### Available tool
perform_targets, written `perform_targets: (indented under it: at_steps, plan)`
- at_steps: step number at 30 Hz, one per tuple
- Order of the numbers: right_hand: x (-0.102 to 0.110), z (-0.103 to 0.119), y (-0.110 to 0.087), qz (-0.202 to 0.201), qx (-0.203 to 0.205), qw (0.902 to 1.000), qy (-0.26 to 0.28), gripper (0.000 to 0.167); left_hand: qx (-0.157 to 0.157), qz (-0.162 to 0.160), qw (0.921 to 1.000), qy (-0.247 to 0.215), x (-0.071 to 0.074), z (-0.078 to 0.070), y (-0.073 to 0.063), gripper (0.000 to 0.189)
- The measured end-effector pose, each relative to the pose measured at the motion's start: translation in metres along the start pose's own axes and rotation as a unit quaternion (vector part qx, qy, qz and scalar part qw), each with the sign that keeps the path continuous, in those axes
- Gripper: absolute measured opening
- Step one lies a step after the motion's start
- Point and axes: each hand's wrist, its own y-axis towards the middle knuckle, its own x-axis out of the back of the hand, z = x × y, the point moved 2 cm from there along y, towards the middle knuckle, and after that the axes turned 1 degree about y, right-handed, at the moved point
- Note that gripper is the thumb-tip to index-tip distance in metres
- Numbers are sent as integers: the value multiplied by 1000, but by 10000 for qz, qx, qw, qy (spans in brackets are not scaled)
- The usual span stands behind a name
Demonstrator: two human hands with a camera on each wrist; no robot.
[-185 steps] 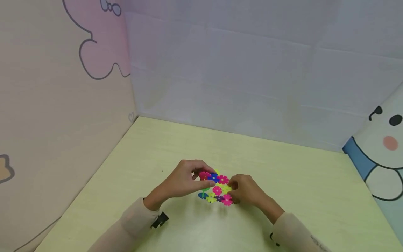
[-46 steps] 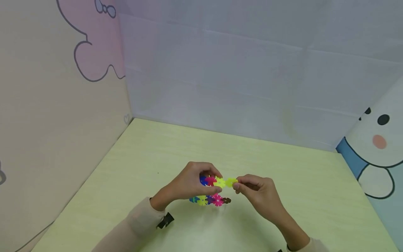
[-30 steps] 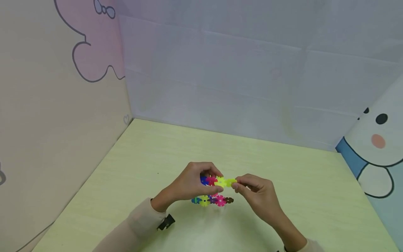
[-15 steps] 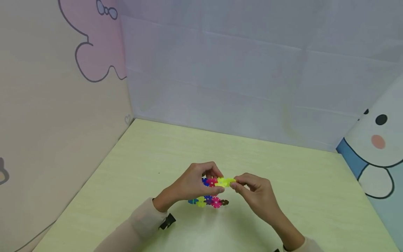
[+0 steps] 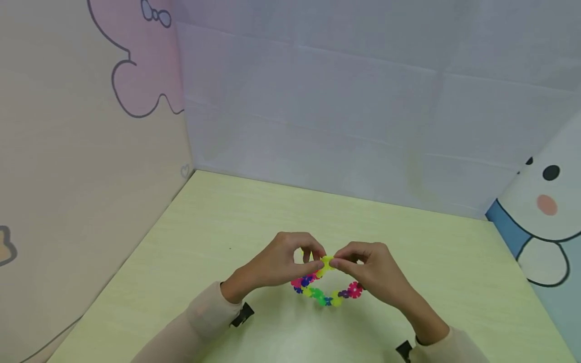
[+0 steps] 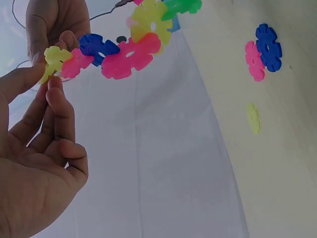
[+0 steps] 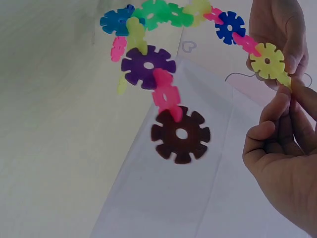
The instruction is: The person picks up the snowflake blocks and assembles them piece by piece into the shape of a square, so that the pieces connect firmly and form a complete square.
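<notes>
A curved chain of interlocking plastic snowflake discs (image 5: 316,293) hangs between and below my hands, in pink, blue, green, yellow and purple. At its upper end my left hand (image 5: 279,259) pinches a yellow disc (image 7: 261,64) between thumb and fingers. Right against it, my right hand (image 5: 379,275) pinches a second yellow disc (image 7: 284,78), which meets the first edge to edge; its far part is hidden by fingertips. The chain's other end is a brown disc (image 7: 166,141), hanging free in the right wrist view.
Loose discs lie on the pale table (image 5: 218,201) beyond the hands: a blue disc (image 6: 271,55), a pink disc (image 6: 253,64) and a yellow disc (image 6: 253,118). A pale wall (image 5: 345,111) stands behind the table, with a printed wall (image 5: 113,161) at the left.
Earlier the right hand was at the chain's side; then it brought a yellow disc against the left hand's one. Since half a second ago the chain has turned, its brown end swinging right.
</notes>
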Motion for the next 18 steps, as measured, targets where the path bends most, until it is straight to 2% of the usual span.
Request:
perform_targets:
  at_steps: [6, 9, 12, 14, 16, 18]
  plan:
    - [2, 10, 10, 604, 102, 9981, 1, 8, 202, 147, 9997, -85, 3, 0, -4, 5]
    - [14, 7, 20, 532, -126, 9984, 130, 13, 352, 27, 9994, -69, 12, 0, -10, 4]
    - [25, -9, 33, 217, -441, 9988, 21, 18, 588, -211, 9979, -157, 24, -1, -17, 5]
    - [23, -29, 39, 192, -658, 9975, -181, 19, 765, -316, 9960, -325, 32, -2, -21, 6]
    - [11, -49, 44, 446, -642, 9951, -604, 19, 903, -316, 9943, -471, 37, -3, -25, 7]
    - [-8, -65, 46, 901, -469, 9893, -1050, 20, 988, -257, 9930, -600, 39, -4, -27, 7]
